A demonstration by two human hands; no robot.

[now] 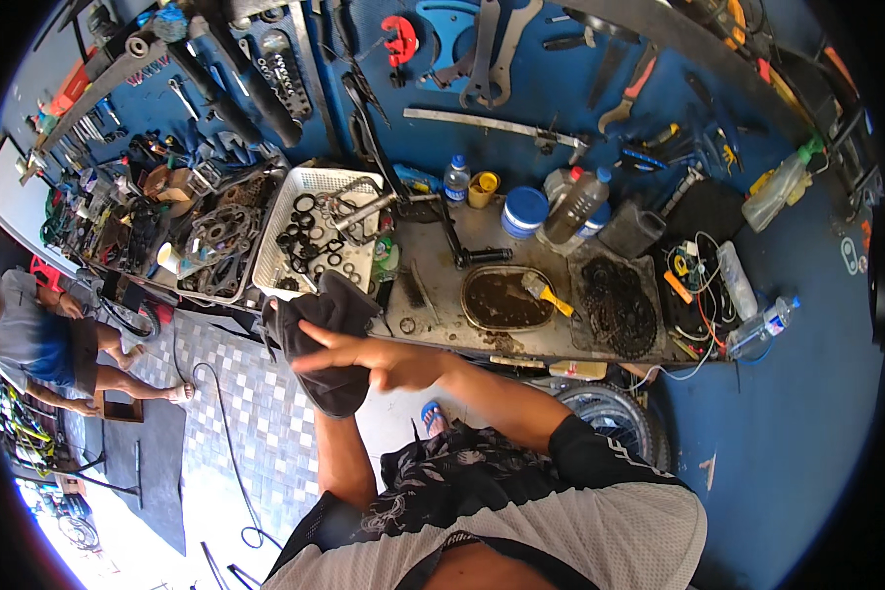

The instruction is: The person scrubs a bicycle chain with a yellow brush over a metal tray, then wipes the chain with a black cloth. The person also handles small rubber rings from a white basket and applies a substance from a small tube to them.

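The dark rag (326, 339) hung bunched between both hands, just in front of the workbench edge, its long axis running from upper left near the white basket (317, 180) down toward the lower right, where its rounded lower end drooped over the tiled floor (256, 433). The right hand (379, 362) lay across the cloth with fingers spread and extended to the left, palm against the fabric. The left hand (283, 339) was mostly wrapped inside the rag; whether its fingers were curled or flat could not be told.

The workbench (433, 295) was a grimy metal top, cluttered. On it sat an oval pan (506, 300) of brown liquid with a yellow-handled brush (546, 292) resting in it, a coiled chain (618, 305) just to the right, and plastic bottles (575, 205) behind. The basket held black rubber rings. Behind the bench rose a blue wall (551, 88) hung with wrenches and pliers. At far left another person (44, 344) sat low over the floor.
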